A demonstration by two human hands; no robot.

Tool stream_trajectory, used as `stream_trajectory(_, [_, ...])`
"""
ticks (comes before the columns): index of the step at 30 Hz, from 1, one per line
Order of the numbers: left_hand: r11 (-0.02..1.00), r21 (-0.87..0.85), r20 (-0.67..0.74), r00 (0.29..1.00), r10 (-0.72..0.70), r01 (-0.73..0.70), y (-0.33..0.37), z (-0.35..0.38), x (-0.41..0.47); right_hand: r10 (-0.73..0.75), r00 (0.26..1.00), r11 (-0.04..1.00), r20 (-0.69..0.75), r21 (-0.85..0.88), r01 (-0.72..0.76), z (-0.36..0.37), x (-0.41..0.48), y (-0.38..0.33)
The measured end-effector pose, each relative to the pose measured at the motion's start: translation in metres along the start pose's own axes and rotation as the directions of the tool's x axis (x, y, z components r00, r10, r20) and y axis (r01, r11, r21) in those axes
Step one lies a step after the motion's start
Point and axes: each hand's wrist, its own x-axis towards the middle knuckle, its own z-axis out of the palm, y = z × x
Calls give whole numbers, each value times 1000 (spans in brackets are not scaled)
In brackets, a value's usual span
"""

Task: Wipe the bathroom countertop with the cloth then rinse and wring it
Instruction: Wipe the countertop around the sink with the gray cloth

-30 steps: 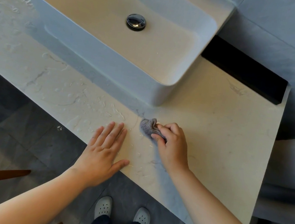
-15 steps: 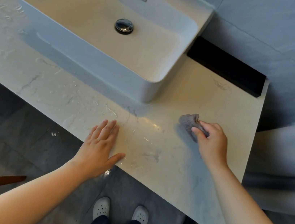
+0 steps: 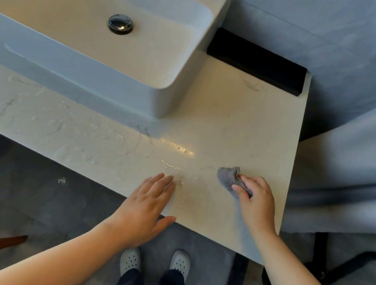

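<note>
My right hand [image 3: 257,204] sits in the lower right of the frame, fingers curled over a small grey cloth [image 3: 228,177] that is bunched up and pressed onto the countertop [image 3: 237,125], near its right edge. Part of the cloth pokes out to the upper left of my knuckles. My left hand [image 3: 149,205] lies flat just left of centre, fingers straight and close together, thumb spread out along the front edge of the countertop; it holds nothing. The two hands are near each other but apart. Left of my left hand, the pale marbled surface carries streaks and beads of water [image 3: 68,125]. The white basin [image 3: 171,101] fills the upper left of the frame, its chrome drain plug [image 3: 120,23] in the middle. A black block [image 3: 256,61] lies against the wall at upper right. At the bottom, my white shoes [image 3: 179,262] stand on the grey floor.
</note>
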Motion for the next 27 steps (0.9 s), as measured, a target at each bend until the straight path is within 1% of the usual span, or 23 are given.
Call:
stream_trajectory(3, [996,66,13,999,52,-52,11,7,3,-14,999,1000,36,15,14,2,-16,-1])
stream_trajectory(6, [996,77,33,998,47,-50,19,14,4,2,993,999,117,46,-8,-6,-22,-3])
stream_trajectory(7, [996,77,35,999,40,-43,21,16,4,4,994,998,110,55,-11,-11,-22,-2])
stream_trajectory(8, [997,73,36,999,30,-32,22,17,4,13,997,997,73,70,-18,-18,-23,-1])
stream_trajectory(11, [997,78,11,1000,-3,2,26,18,7,60,994,992,-96,120,-48,-41,-24,8])
stream_trajectory(13, [995,96,-2,1000,-10,10,29,18,8,79,985,994,-151,89,-66,-53,-20,21])
stream_trajectory(16, [993,118,1,1000,0,0,29,18,8,134,975,991,-176,20,-133,-58,-16,43])
stream_trajectory(20, [990,140,16,1000,3,-5,27,20,8,201,965,980,-168,50,-195,-46,-26,56])
stream_trajectory(27, [984,176,20,1000,3,-7,30,21,7,192,964,980,-185,80,-180,-30,-74,46])
